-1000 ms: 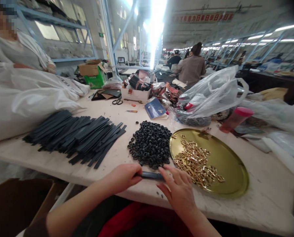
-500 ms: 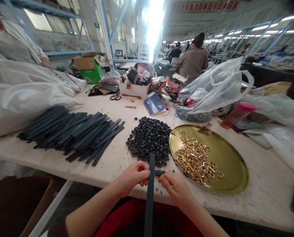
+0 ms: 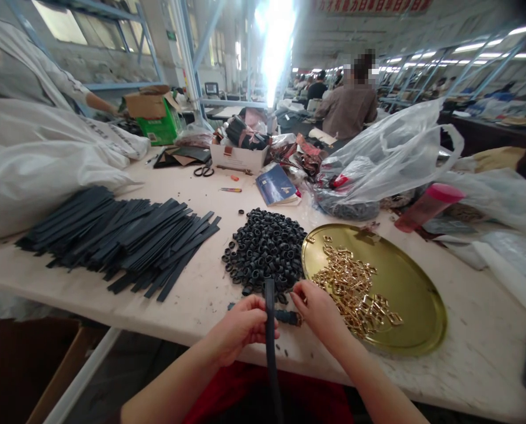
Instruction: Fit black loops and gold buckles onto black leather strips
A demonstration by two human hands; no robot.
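My left hand (image 3: 244, 331) is closed around a black strap (image 3: 270, 347), gripping it near its upper end. The strap stands upright before me and hangs down past the table edge. My right hand (image 3: 316, 309) is at the right edge of a pile of small black loops (image 3: 267, 250), its thumb and fingertips drawn together; whatever they hold, if anything, is too small to make out. A dark, rod-like tool (image 3: 288, 317) lies crosswise behind the strap, just below the right fingertips. Beside that hand sits a round gold tray (image 3: 415, 288) with many gold metal buckles (image 3: 351, 282).
Black strips (image 3: 125, 235) lie heaped at the left, beside a large white sack (image 3: 37, 171). Farther back are scissors (image 3: 204, 171), a blue booklet (image 3: 277, 186), a white box (image 3: 238, 158) and a clear plastic bag (image 3: 377, 159). A pink-lidded cup (image 3: 428, 206) stands tilted at the right.
My right hand has moved up to the edge of the loop pile. The strap has come slightly down and its lower part now bends. The person at the left has stretched out an arm.
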